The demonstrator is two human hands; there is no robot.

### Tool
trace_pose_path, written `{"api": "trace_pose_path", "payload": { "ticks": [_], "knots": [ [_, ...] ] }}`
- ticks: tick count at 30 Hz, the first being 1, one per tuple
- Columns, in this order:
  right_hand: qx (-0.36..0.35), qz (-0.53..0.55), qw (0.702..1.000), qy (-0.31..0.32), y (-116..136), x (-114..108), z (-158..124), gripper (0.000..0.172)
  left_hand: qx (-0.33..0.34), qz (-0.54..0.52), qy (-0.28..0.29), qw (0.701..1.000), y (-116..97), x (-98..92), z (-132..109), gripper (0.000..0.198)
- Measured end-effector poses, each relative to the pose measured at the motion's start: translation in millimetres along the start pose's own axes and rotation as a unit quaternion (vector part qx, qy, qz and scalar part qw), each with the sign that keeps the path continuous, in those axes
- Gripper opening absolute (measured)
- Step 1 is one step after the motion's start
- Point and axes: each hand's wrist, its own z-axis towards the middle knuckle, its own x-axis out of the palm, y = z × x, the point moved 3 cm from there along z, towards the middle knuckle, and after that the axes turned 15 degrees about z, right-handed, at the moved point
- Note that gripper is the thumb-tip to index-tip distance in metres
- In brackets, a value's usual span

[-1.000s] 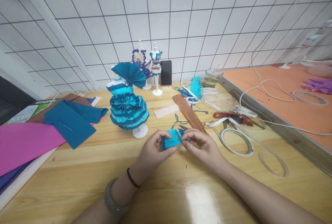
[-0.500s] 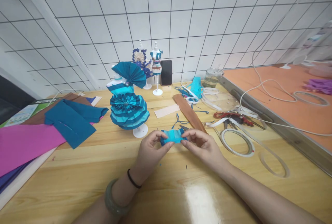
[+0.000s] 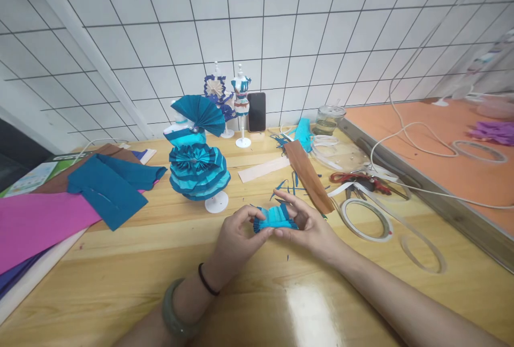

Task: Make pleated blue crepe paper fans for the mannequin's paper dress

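A small pleated piece of blue crepe paper [image 3: 277,217], light blue in the middle with darker edges, is held low over the table between both hands. My left hand [image 3: 239,234] pinches its left end between thumb and fingers. My right hand [image 3: 303,224] grips the right end from below with the thumb along the near edge, its index finger raised. To the left stands a mini dress form in a ruffled blue paper dress [image 3: 199,173], topped by a pleated blue fan [image 3: 201,114]. A brown paper strip [image 3: 308,175] lies just beyond my right hand.
Two smaller dressed forms [image 3: 241,98] and a phone [image 3: 257,111] stand by the tiled wall. Right are a tape roll [image 3: 367,220], red-handled scissors [image 3: 349,178], cables and a glass jar [image 3: 330,120]. Blue [image 3: 108,186] and pink paper [image 3: 44,213] lie left.
My hands have turned the pleated paper so its near folds show, and my right fingers have spread and lifted. The brown strip has shifted right, baring more of the pale strip.
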Motion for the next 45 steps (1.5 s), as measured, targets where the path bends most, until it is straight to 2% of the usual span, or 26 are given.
{"api": "trace_pose_path", "payload": {
  "ticks": [9, 15, 19, 24, 32, 37, 41, 45],
  "knots": [
    [-0.042, -0.024, 0.998, -0.05, 1.8, -6.1, 2.6, 0.055, -0.028, -0.011, -0.005, 1.0, -0.7, -2.5, 1.2, 0.007],
    [-0.013, -0.011, 0.998, -0.056, 5.9, -9.4, 2.8, 0.059, -0.058, -0.015, -0.003, 0.998, 7.2, -3.3, 1.4, 0.007],
    [-0.009, -0.003, 0.998, -0.062, 5.9, -10.6, 3.0, 0.061, -0.029, -0.007, -0.02, 0.999, 5.7, -4.6, 2.3, 0.006],
    [-0.009, 0.016, 0.999, -0.051, 1.2, -10.7, 3.1, 0.061, 0.012, 0.016, 0.02, 1.0, 0.9, -2.8, 3.0, 0.013],
    [0.008, -0.013, 0.997, -0.074, 0.1, -13.2, 2.9, 0.077, 0.0, 0.048, -0.005, 0.999, 5.8, -4.5, 5.4, 0.014],
    [0.011, -0.03, 0.996, -0.077, 2.2, -13.0, 2.4, 0.079, -0.002, 0.045, -0.005, 0.999, 5.3, -5.4, 5.8, 0.013],
    [-0.005, -0.043, 0.998, -0.053, 5.1, -12.5, 1.9, 0.07, -0.01, 0.037, -0.011, 0.999, 7.0, -6.5, 5.6, 0.014],
    [-0.031, -0.051, 0.998, -0.024, 10.3, -11.3, 2.4, 0.038, -0.021, 0.021, -0.012, 0.999, 10.0, -7.0, 6.0, 0.015]
  ]
}}
